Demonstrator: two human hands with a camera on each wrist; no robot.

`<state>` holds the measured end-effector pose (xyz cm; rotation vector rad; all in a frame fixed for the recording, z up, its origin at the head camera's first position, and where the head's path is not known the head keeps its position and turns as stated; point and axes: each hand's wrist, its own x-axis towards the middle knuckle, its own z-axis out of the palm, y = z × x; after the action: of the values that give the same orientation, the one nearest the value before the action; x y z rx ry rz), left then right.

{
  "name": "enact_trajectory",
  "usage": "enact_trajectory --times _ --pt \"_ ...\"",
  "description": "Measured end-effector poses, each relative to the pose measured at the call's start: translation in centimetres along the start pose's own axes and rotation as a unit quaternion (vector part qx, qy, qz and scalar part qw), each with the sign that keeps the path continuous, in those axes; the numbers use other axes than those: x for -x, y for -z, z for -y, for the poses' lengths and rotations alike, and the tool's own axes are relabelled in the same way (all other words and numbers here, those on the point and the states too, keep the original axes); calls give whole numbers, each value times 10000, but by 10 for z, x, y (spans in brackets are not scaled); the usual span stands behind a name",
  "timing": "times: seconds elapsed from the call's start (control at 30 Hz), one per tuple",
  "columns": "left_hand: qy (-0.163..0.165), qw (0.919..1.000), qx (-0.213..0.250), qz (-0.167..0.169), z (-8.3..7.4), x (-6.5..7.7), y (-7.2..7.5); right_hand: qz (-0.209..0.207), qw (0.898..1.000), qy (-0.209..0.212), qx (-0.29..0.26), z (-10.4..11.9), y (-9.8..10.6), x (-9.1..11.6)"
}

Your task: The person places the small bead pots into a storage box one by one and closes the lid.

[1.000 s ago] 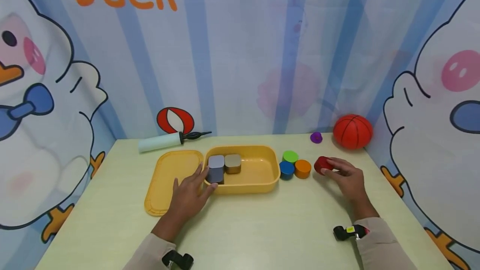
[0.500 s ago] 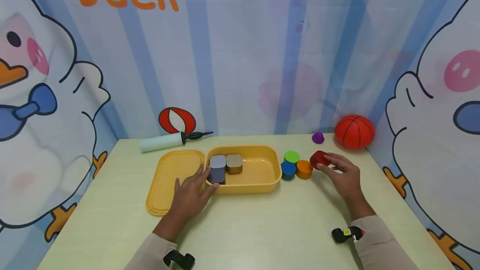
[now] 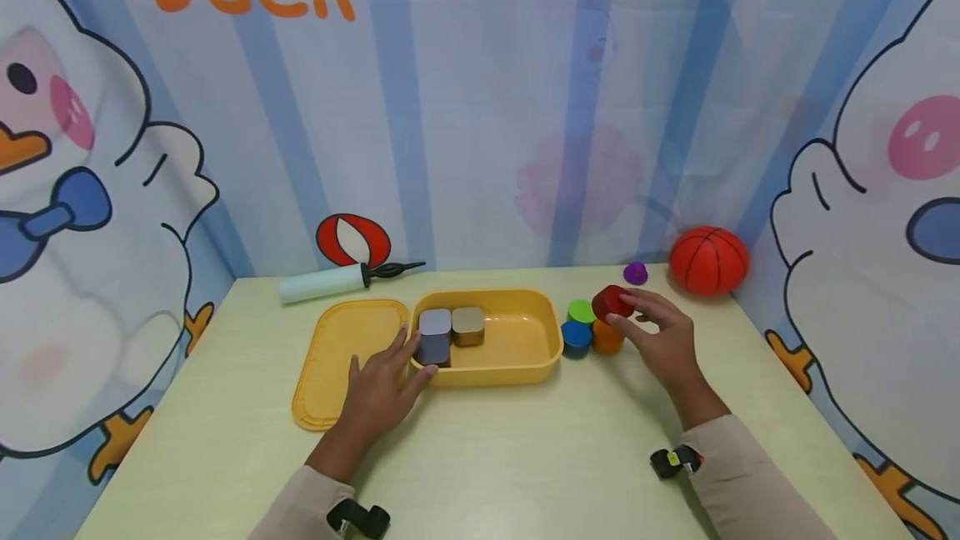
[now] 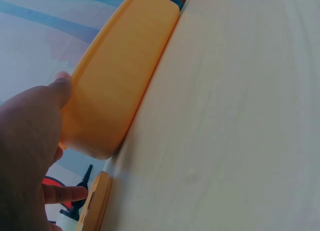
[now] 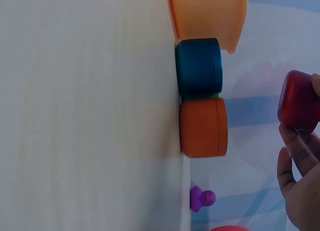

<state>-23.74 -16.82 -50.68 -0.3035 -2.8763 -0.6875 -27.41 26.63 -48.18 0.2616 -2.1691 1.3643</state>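
My right hand (image 3: 663,340) pinches a small red tin (image 3: 611,303) between thumb and fingers. It is held up off the table (image 3: 510,457), over an orange tin (image 3: 607,337) that it partly covers in the head view. Next to the orange one are a blue tin (image 3: 577,340) and a green tin (image 3: 581,312). My left hand (image 3: 375,398) rests with spread fingers at the left end of a yellow box (image 4: 117,71), thumb on its near rim. Inside that box, at the left, sit a light grey tin (image 3: 435,322), a dark grey tin (image 3: 432,350) and a gold tin (image 3: 468,327).
A yellow lid (image 3: 330,382) lies left of the box, partly under the left hand in the head view. Behind it is a pale green hand pump (image 3: 322,283). A small purple duck (image 3: 635,273) and a red ball (image 3: 708,261) stand at the back right, before the curtain.
My right hand has lifted the red tin and carried it left, from right of the orange tin to over it. The left hand has stayed at the box.
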Motion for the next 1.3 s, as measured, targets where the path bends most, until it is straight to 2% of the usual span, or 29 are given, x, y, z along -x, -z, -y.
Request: enact_trajectory --times 0.13,0.33,0.63,0.8,1.3 --pt "19 10000 29 -1 -1 0 0 99 9997 166 -127 9 -9 -3" --pt "25 10000 46 -1 0 0 0 291 9991 189 -263 18 -22 -6" --pt "-7 10000 76 17 0 -1 -1 538 9983 -22 -233 34 -40 -9" --pt "-11 10000 85 35 0 -1 0 665 9972 196 -279 38 -51 -8" --pt "24 9999 115 84 0 0 1 1423 9884 362 -380 55 -77 -7"
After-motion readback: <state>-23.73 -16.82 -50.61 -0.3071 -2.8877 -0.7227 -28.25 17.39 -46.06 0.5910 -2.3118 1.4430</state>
